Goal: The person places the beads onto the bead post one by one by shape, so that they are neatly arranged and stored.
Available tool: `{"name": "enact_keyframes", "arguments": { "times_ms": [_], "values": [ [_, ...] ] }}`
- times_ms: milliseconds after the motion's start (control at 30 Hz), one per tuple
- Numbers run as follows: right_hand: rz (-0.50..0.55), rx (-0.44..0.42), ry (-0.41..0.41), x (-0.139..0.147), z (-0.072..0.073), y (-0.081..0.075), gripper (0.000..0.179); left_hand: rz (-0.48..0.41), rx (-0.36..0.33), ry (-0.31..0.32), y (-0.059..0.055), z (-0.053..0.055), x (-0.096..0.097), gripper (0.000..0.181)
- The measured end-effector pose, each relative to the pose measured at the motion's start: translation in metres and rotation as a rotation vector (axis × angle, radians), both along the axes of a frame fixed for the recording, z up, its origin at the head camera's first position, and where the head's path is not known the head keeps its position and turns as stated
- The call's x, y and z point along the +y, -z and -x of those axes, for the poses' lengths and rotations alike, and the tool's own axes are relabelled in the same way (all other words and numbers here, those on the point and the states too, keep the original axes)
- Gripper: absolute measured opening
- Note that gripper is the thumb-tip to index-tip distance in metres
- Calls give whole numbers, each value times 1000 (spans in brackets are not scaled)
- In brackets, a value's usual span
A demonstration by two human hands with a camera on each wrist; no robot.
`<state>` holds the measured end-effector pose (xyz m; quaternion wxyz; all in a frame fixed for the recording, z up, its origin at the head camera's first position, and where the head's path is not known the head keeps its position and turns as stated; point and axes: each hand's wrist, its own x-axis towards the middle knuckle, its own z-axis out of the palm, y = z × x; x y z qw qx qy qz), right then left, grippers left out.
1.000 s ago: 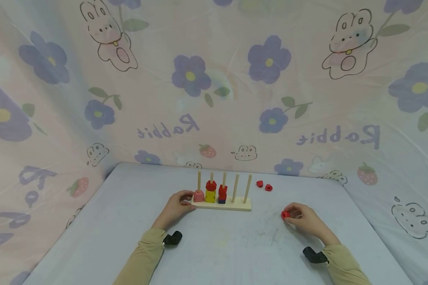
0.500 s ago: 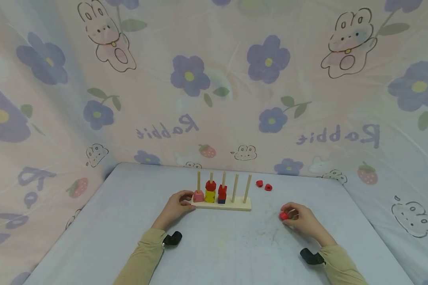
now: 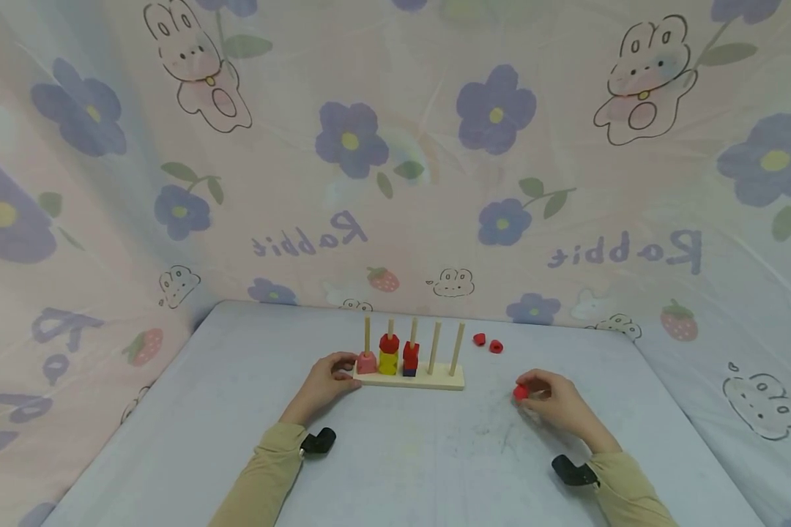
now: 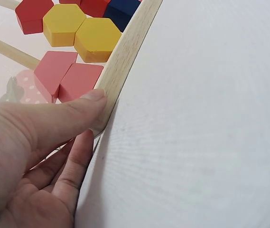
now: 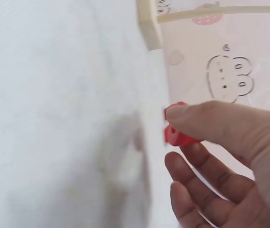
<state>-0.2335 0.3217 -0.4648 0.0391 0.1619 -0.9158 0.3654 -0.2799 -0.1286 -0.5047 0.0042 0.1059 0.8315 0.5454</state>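
My left hand (image 3: 323,382) holds the left end of a wooden peg stand (image 3: 428,381). In the left wrist view its thumb (image 4: 85,108) presses on the base edge, with fingers around the end. Pink blocks (image 4: 81,80) sit on the stand's first peg. Yellow blocks (image 4: 97,42) with red above fill the second, and a navy block (image 3: 409,372) lies under red on the third. To the right of the stand, my right hand (image 3: 556,404) pinches a small red block (image 5: 184,138) between thumb and fingers. A hole shows in this block in the right wrist view.
Two loose red blocks (image 3: 479,339) lie behind and right of the stand. Its two right pegs (image 3: 457,350) are bare. A patterned cloth (image 3: 409,183) rises behind the white table (image 3: 395,454). Each wrist wears a black device (image 3: 573,471).
My right hand has shifted slightly left with the red block, which has turned in the fingers; its hole no longer shows in the head view. The left hand and stand stay put.
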Motion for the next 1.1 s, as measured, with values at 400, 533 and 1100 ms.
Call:
{"name": "enact_keyframes", "arguments": {
  "times_ms": [400, 533, 1100],
  "values": [
    [218, 52, -42, -21, 6, -58, 36, -15, 1, 18, 1, 0, -1, 51],
    [281, 29, -58, -37, 9, -76, 38, -18, 3, 13, 0, 0, -2, 50],
    [323, 263, -184, -120, 3, -117, 35, -53, 26, 32, 3, 3, -3, 49]
  ]
}}
